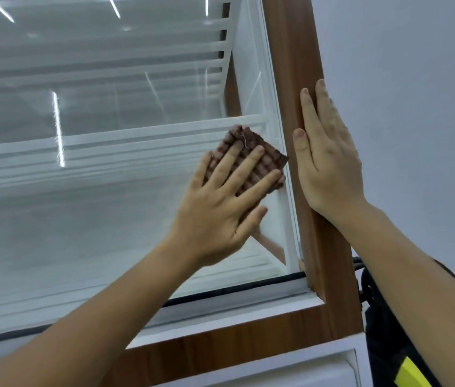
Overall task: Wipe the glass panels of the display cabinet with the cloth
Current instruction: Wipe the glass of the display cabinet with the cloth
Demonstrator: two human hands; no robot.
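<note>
The left hand (220, 202) is lying flat and spread wide, fingers splayed, pressing the cloth (251, 160) against the glass panel (95, 219); it is not gripping anything, only pinning the cloth under its fingers and upper palm. The cloth is sitting just beside the wooden post (299, 113) of the display cabinet, on the glass side of it, its far corner almost touching the post's inner edge. That is the relation the coming stroke is turning on: with the post directly to the cloth's right, the only open glass is lying away from the post, leftward and downward. The hand's long axis is running diagonally up toward the post, so the cloth is leading at the fingertips.

The right hand (329, 152) is resting open and flat on the post itself, fingers straight and pointing upward along it, holding nothing and seemingly steadying the body. The left hand is clearly the nearer one to the cloth.

The cloth is looking small, folded to a rough square, brownish-red with a pale checked weave and a loose thread at its top edge. The glass is carrying bright reflected streaks, so whether smears remain near the post is hard to tell.
</note>
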